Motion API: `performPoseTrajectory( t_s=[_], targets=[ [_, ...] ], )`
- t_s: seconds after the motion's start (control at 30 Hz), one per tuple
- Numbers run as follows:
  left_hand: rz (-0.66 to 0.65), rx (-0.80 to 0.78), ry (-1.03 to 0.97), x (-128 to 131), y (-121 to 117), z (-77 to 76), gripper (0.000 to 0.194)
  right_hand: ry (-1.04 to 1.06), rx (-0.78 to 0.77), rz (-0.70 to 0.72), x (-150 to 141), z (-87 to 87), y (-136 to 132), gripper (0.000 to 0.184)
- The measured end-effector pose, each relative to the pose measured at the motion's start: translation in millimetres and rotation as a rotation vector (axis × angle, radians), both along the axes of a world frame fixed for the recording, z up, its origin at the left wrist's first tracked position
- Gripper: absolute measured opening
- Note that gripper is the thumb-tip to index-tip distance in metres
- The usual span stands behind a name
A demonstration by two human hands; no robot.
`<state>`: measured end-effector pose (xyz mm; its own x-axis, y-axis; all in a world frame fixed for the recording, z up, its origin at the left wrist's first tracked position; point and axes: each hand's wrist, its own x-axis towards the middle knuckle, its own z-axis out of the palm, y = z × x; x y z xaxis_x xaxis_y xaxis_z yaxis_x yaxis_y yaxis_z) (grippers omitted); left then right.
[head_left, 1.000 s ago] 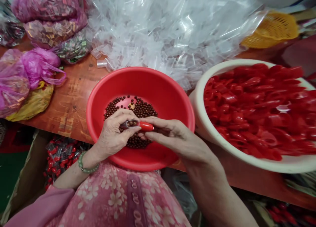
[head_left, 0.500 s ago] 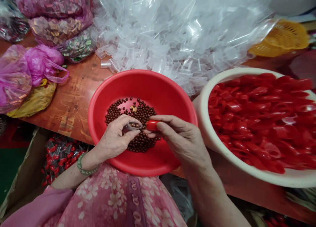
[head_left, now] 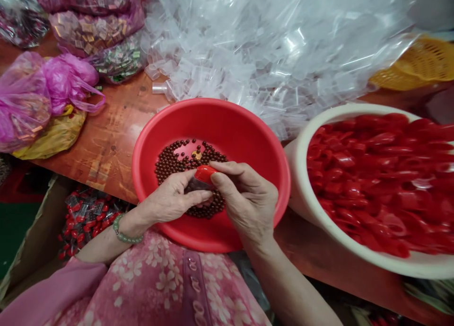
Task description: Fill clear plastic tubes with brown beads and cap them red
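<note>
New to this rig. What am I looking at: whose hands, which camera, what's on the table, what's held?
No robot here: these are a person's bare hands, seen from one head-worn camera looking forward and down; all three pictures share that view. The left hand holds a clear plastic tube; the right hand pinches a red plastic cap at its end. Both are over a red basin of small brown balls. The table also bears a white tub of red plastic pieces, a heap of clear tubes and knotted pink bags.
</note>
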<state>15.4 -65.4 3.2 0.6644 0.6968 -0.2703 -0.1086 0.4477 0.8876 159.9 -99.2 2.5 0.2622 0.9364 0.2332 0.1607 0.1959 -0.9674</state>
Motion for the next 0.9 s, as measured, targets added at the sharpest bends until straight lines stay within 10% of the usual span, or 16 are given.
performPoseTrajectory(
  t_s=[0.37,0.57,0.9],
  targets=[
    [-0.058,-0.044,-0.012,-3.6,-0.1,-1.0,0.025,-0.402,0.230,0.020,4.6,-10.2,-3.5,0.018],
    [-0.006,-0.194,-0.081,-5.7,0.5,-5.2,0.039,-0.845,0.326,0.192,7.6,-11.5,-0.1,0.068],
    [-0.015,-0.445,-0.220,-3.3,5.7,-8.2,0.047,-1.135,0.500,0.141,5.5,-9.0,12.2,0.057]
  ],
)
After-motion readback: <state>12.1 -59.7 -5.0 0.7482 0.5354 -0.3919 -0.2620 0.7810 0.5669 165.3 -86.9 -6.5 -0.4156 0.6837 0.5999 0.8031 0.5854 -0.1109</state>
